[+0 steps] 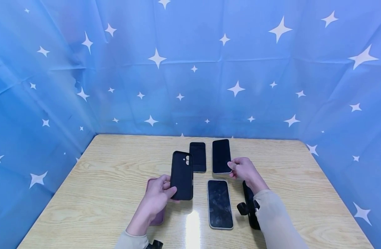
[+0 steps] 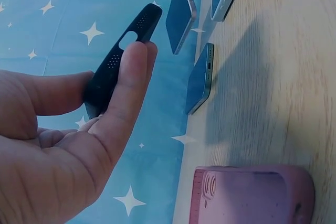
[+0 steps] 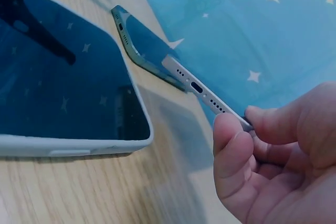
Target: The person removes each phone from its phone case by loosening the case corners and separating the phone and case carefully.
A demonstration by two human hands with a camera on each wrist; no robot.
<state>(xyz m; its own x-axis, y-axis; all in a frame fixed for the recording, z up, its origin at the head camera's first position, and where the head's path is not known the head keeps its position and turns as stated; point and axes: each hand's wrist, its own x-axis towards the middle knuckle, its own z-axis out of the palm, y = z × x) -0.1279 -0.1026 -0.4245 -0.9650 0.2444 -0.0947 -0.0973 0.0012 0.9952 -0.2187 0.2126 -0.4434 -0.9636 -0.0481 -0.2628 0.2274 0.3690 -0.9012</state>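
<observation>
A matte black phone case (image 1: pixel 181 180) is gripped by the left hand (image 1: pixel 158 193), with the thumb laid over its lower corner and the fingers curled behind. It is held tilted above the wooden table (image 1: pixel 84 180), its plain dark inner face shown to the head camera; the upper right is pierced by a tall rounded camera cut-out and a small hole beside it. In the left wrist view, its lower edge is seen to be broken by a pale oval opening, flanked by clusters of tiny dots. A slim phone (image 1: pixel 220 157) is pinched at its lower right corner between the thumb and fingers of the right hand (image 1: pixel 243 169), and is also held off the wood. Its glossy screen is nearly black, and its silvery edge is marked by a dark port set between rows of small round holes. A pink case (image 1: pixel 158 218) is partly covered by the left hand. Near the black case, a dark phone (image 1: pixel 199 155) is laid farther back, and a pale-rimmed phone (image 1: pixel 220 204) is placed nearer.
</observation>
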